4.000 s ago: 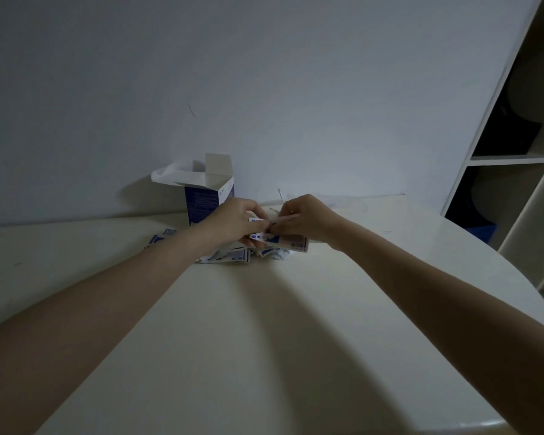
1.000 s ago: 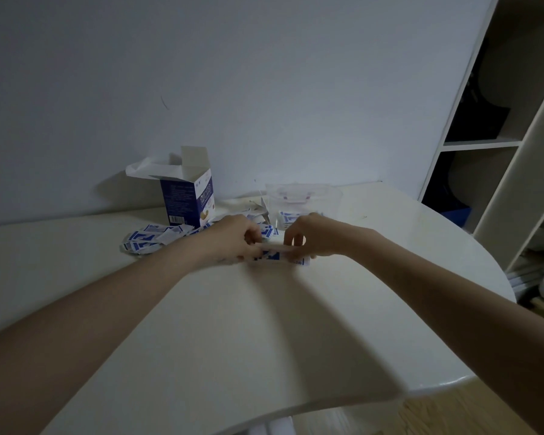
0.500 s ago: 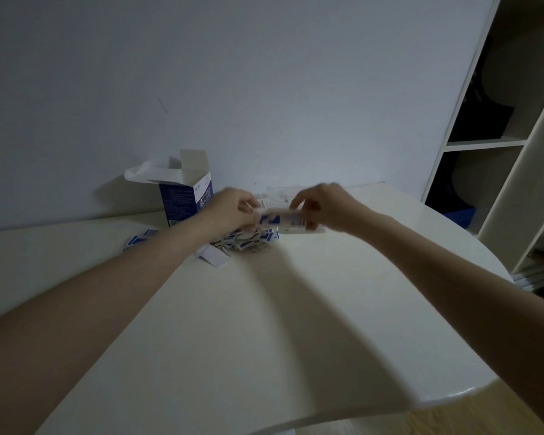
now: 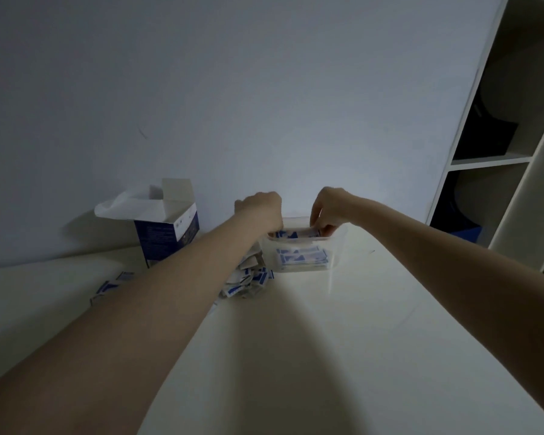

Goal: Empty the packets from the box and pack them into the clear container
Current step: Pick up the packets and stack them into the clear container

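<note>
Taking the clear container (image 4: 305, 255) as my landmark and working outward from myself: nearest me, off its left front corner, I see a loose heap of packets (image 4: 248, 282) on the table (image 4: 327, 356), with a few strays farther left; they are too jumbled and dim for me to count. Inside the container one stack of packets lies flat on the floor. Just above it, level with the rim, a bundle of packets (image 4: 296, 234) hangs with its long axis running left to right, across the opening. My left hand (image 4: 259, 210) is curled over the bundle's left end, and my right hand (image 4: 327, 211) pinches its right end with bent fingers. I judge the coming move is straight down: the bundle sits directly over the stack, both hands equally near. Behind and left of the container stands one box (image 4: 167, 237), upright, flaps open.
</note>
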{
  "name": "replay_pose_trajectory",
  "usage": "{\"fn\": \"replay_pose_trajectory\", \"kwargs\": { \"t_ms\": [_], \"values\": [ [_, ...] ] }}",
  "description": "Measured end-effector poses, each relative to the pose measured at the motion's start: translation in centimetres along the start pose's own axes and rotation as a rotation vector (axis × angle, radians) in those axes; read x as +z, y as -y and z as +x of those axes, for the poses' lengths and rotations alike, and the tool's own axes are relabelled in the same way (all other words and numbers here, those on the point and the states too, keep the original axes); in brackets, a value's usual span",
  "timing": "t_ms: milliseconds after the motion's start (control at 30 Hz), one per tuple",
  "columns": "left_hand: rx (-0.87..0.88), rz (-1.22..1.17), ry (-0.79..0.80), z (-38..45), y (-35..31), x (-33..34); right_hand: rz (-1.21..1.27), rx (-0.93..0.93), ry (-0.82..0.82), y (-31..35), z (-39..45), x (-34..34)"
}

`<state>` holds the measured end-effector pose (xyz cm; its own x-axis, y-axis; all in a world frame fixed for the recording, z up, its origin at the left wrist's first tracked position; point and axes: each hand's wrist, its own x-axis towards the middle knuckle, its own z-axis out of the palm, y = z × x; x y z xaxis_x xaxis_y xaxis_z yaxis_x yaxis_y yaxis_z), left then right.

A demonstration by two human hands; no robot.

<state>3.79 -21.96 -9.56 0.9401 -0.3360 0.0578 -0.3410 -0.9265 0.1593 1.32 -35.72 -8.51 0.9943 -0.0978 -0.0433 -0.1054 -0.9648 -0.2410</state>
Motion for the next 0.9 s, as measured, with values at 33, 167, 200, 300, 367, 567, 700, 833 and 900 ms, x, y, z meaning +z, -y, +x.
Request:
{"fn": "replay_pose_trajectory", "kwargs": {
  "t_ms": [33,167,200,300,367,567,700,833,900],
  "values": [
    [0.016,0.073,0.018,0.4,-0.3,0.2,-0.054,0.008,0.037,-0.1,0.4,0.2],
    [0.069,0.331,0.103,1.0,-1.7,0.7,-0.343,0.021,0.145,0.0,0.9,1.2],
    [0.081,0.362,0.148,0.8,-2.0,0.7,-0.457,0.005,0.16,0.0,0.9,1.4],
    [0.107,0.378,0.256,1.2,-2.5,1.3,-0.592,-0.045,0.163,-0.2,1.4,2.0],
    [0.118,0.333,0.281,1.1,-2.7,1.3,-0.562,-0.017,0.197,-0.2,1.4,1.9],
    [0.256,0.378,0.373,0.9,-2.5,1.5,-0.455,0.002,0.187,-0.3,1.9,1.7],
    [0.32,0.495,0.467,0.7,-2.3,1.4,-0.46,0.004,0.203,-0.2,1.8,1.9],
    [0.344,0.514,0.432,0.6,-2.3,1.5,-0.442,-0.018,0.201,0.1,1.4,1.8],
    [0.314,0.487,0.446,0.7,-2.2,1.7,-0.44,-0.021,0.174,0.3,1.2,1.8]
  ]
}}
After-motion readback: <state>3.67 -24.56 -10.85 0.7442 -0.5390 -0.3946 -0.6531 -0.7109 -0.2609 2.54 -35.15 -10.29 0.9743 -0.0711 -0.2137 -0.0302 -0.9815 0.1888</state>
